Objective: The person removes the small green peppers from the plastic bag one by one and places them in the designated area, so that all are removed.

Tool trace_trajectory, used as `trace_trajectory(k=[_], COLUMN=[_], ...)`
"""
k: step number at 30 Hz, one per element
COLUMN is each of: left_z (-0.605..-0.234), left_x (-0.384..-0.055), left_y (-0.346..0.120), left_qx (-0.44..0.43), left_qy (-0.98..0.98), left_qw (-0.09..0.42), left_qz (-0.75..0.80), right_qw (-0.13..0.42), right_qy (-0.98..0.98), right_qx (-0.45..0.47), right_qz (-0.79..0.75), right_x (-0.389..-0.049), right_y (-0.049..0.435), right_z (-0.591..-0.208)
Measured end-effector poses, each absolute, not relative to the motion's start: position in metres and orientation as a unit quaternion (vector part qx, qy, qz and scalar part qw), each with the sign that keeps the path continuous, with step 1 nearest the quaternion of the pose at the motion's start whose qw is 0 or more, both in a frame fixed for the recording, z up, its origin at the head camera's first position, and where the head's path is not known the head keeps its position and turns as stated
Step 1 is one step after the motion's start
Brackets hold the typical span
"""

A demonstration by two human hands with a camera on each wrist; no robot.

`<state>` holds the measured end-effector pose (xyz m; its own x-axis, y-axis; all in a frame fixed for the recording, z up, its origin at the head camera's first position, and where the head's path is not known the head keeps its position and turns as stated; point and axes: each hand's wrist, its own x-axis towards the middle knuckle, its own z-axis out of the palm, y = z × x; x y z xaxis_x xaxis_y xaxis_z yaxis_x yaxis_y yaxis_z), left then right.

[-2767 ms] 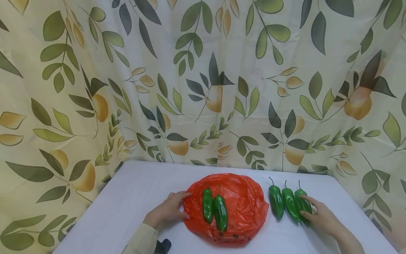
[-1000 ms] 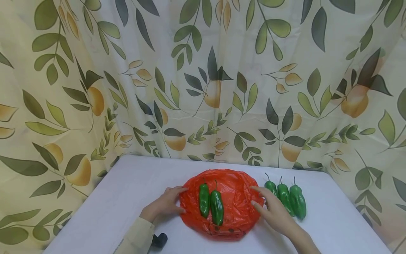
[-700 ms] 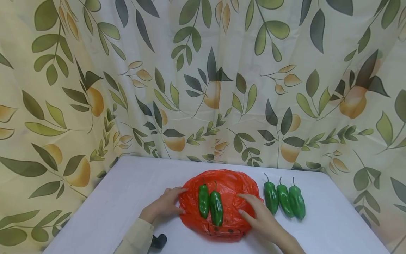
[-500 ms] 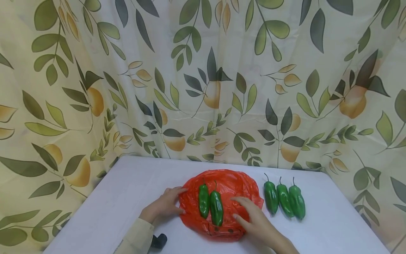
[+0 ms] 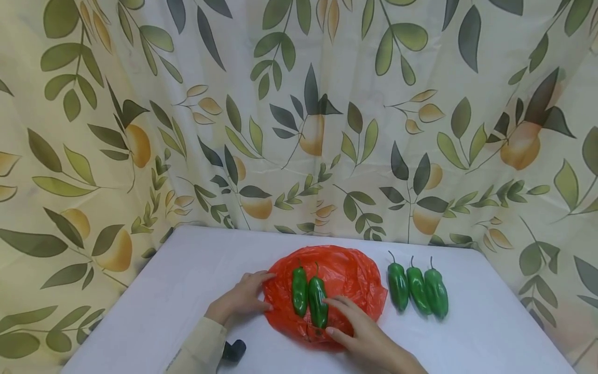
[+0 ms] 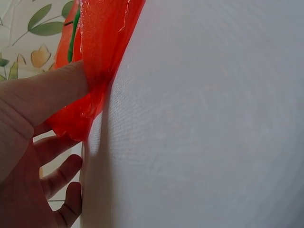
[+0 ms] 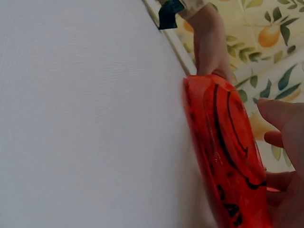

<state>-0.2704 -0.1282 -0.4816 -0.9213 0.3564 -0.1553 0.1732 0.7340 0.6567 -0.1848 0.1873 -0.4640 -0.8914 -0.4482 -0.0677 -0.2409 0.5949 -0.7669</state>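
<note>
A red plastic bag (image 5: 352,270) lies spread in a round shape on the white table. Two green peppers, one left (image 5: 299,293) and one right (image 5: 318,301), lie side by side in it, stems away from me. My left hand (image 5: 240,296) holds the bag's left edge; in the left wrist view its thumb and index finger have red plastic between them. Over the bag's near right part reaches my right hand (image 5: 357,332), thumb and fingers apart, fingertips beside the right pepper. Whether they touch it I cannot tell. Black printing shows on the bag (image 7: 228,156) in the right wrist view.
Three more green peppers (image 5: 419,290) lie in a row to the right of the bag. A black object (image 5: 235,350) shows beside the left sleeve (image 5: 198,345). Behind the white table (image 5: 472,291) hangs a curtain (image 5: 289,156) with leaves and fruit.
My right hand has left the rightmost of the three peppers and moved left across the bag to the pepper in it. My left hand has stayed at the bag's left edge.
</note>
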Motion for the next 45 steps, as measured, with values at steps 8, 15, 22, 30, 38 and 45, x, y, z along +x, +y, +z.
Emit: trace_trajectory(k=[8,15,22,30,38,45], left_z=[-0.482,-0.483,-0.479,-0.479,-0.48,-0.481], left_x=[-0.269,-0.269,-0.269,-0.266,-0.266,-0.267], left_y=[-0.127,-0.126,-0.123,-0.123,-0.124,-0.125], left_qx=[0.135,0.136,0.136,0.132,0.134,0.137], left_qy=[0.925,0.925,0.928,0.929,0.927,0.925], left_qw=[0.133,0.132,0.13,0.131,0.132,0.132], left_qz=[0.331,0.329,0.322,0.321,0.325,0.33], right_qw=[0.161,0.167,0.174,0.173,0.165,0.112], right_qy=[0.874,0.878,0.889,0.894,0.877,0.896], right_qx=[-0.192,-0.193,-0.194,-0.194,-0.163,-0.137], right_qz=[-0.417,-0.405,-0.375,-0.364,-0.422,-0.408], right_x=[-0.183,-0.182,-0.181,-0.18,-0.181,-0.184], right_y=[0.183,0.181,0.181,0.179,0.181,0.182], right_z=[-0.471,-0.476,-0.478,-0.482,-0.478,-0.47])
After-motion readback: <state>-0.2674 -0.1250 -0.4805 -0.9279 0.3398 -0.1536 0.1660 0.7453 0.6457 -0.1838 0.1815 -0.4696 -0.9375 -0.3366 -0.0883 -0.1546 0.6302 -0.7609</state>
